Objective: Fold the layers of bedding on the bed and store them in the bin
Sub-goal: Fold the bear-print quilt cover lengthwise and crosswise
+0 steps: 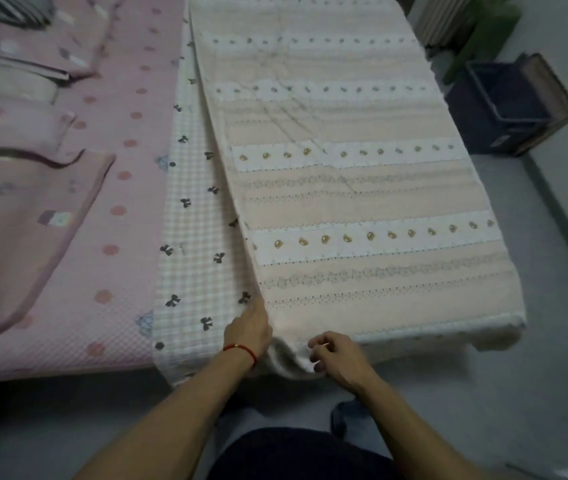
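1. You're at the foot of the bed w/ the peach striped quilt [362, 188] lying long over the right half, already doubled lengthwise by the look of it. Its left folded edge runs down to your hands.
2. Left hand [249, 329] sits at the near left corner, on the seam where the quilt meets the checked bow-print sheet [192, 237] under it. Fingers seem tucked at or under the edge; can't tell if they actually pinch fabric.
3. Right hand [336, 355] has fingers curled round the white hem hanging off the bed end, just beside the left hand. Reads as a pinch on the quilt.
4. Hands are close together, so you've only got one corner. Before lifting, slide the right hand along the near hem toward the far right corner, else the free side will sag and skew.
5. Grab all layers at each corner, not just the top one, or the fold will split open.
6. Carry the near hem up toward the far end, line the stripes up as a guide, then smooth out the creases near the top.
7. Keep the bow-print sheet flat; don't drag it along w/ the quilt.
8. Bin [514, 102] is on the floor, right of the bed, well apart from your hands. Fold small enough to fit.
9. Pink dotted cover [116, 209] on the left isn't folded yet.
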`<action>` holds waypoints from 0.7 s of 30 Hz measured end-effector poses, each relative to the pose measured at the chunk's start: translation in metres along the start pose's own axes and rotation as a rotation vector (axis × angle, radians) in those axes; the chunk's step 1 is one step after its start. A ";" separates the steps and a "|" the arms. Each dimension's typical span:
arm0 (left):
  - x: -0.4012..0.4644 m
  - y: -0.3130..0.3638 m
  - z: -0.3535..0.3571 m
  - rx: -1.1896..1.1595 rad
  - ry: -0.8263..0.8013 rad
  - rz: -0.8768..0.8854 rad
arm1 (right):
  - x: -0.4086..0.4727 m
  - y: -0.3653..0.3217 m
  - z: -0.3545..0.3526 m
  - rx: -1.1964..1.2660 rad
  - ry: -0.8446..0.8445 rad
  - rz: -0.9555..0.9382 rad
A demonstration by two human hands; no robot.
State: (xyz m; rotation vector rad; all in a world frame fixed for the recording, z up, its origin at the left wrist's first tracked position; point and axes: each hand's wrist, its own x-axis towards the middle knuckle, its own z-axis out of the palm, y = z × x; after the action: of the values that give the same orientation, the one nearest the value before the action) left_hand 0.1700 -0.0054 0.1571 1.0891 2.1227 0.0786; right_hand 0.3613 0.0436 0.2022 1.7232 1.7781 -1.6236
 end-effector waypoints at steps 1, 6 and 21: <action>-0.003 0.023 0.001 0.023 -0.015 0.023 | 0.003 0.008 -0.015 0.002 0.004 -0.005; 0.001 0.144 0.037 -0.014 -0.050 0.062 | 0.020 0.049 -0.108 0.098 0.065 -0.066; 0.049 0.370 0.144 -0.119 -0.266 -0.035 | 0.029 0.138 -0.330 0.107 0.246 -0.021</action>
State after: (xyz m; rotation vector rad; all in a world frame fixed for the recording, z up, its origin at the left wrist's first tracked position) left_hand 0.4947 0.2286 0.1579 0.9373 1.8735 0.0400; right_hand 0.6351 0.2743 0.2328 2.0373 1.8489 -1.6013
